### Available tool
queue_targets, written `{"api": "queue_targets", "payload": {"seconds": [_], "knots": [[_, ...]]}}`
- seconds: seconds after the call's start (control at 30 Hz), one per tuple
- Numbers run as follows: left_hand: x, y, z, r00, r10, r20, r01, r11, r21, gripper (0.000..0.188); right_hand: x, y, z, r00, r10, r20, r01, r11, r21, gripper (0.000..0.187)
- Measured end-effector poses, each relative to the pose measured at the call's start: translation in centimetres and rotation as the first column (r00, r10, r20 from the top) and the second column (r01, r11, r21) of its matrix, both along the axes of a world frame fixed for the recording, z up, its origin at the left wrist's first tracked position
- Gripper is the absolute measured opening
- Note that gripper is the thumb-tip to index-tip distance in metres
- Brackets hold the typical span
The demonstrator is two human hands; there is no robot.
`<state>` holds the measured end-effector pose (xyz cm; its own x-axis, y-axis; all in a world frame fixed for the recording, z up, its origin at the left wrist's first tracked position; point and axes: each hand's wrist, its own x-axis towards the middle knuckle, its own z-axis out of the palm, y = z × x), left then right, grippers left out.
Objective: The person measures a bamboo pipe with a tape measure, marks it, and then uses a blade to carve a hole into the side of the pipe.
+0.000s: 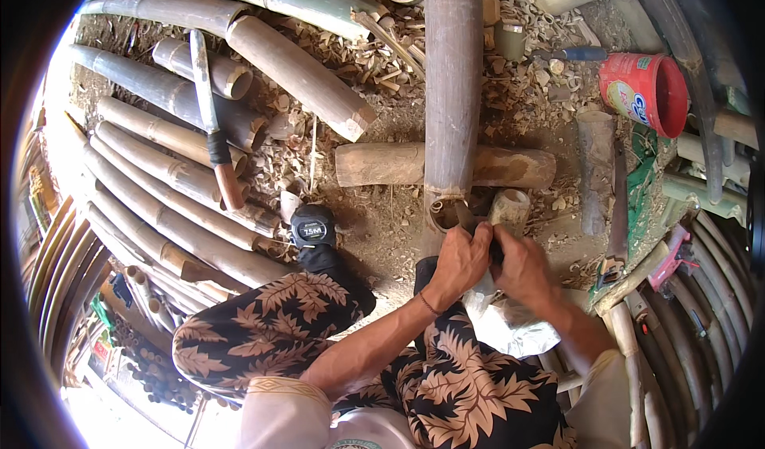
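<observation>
A thick bamboo pole point(453, 90) runs away from me, its hollow cut end facing my hands. It rests across a shorter log point(381, 164) lying crosswise on the ground. At the pole's opening is a knife point(464, 215), its blade tip partly inside the rim. My left hand point(460, 262) is closed on the knife near its blade. My right hand point(522, 267) is closed round its dark handle, mostly hidden by the fingers. Just beyond the hands stands a short bamboo piece point(511, 208).
Bamboo poles point(167, 186) lie in rows on the left, with a long-bladed machete point(204, 90) on top. A tape measure point(311, 226) is by my left foot. On the right are a red bucket point(645, 90), a blue-handled tool point(584, 53) and a saw point(616, 234). Shavings cover the ground.
</observation>
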<state>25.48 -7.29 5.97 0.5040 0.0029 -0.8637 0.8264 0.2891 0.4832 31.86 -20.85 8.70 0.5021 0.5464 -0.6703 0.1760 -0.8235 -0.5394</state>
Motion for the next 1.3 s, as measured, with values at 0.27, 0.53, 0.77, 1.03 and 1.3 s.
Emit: {"api": "queue_targets", "payload": {"seconds": [0.27, 0.53, 0.77, 1.03, 1.3], "knots": [[-0.7, -0.5, 0.1, 0.687, 0.652, -0.32, -0.713, 0.52, -0.47, 0.026, 6.9, 6.7, 2.5, 0.74, 0.671, 0.036, -0.668, 0.741, -0.066, 0.026], [-0.2, 0.6, -1.8, 0.603, 0.71, -0.364, -0.7, 0.252, -0.668, 0.043, 10.2, 13.6, 0.8, 0.49, 0.866, -0.102, -0.857, 0.457, -0.237, 0.01], [-5.3, 2.3, 3.2, 0.928, -0.196, 0.316, 0.295, 0.905, -0.308, 0.077, 1.4, 0.8, 1.3, 0.966, 0.256, -0.025, -0.256, 0.966, -0.024, 0.043], [-10.6, 5.9, 5.5, 0.813, -0.568, 0.132, 0.471, 0.773, 0.425, 0.06, -5.8, 4.7, 1.7, 0.69, -0.515, -0.509, 0.597, 0.802, -0.003, 0.04], [-7.4, 12.6, 3.0, 0.831, -0.553, -0.055, 0.476, 0.658, 0.583, 0.04, -5.9, 10.3, -3.4, 0.114, -0.566, -0.817, 0.843, 0.491, -0.222, 0.043]]}}
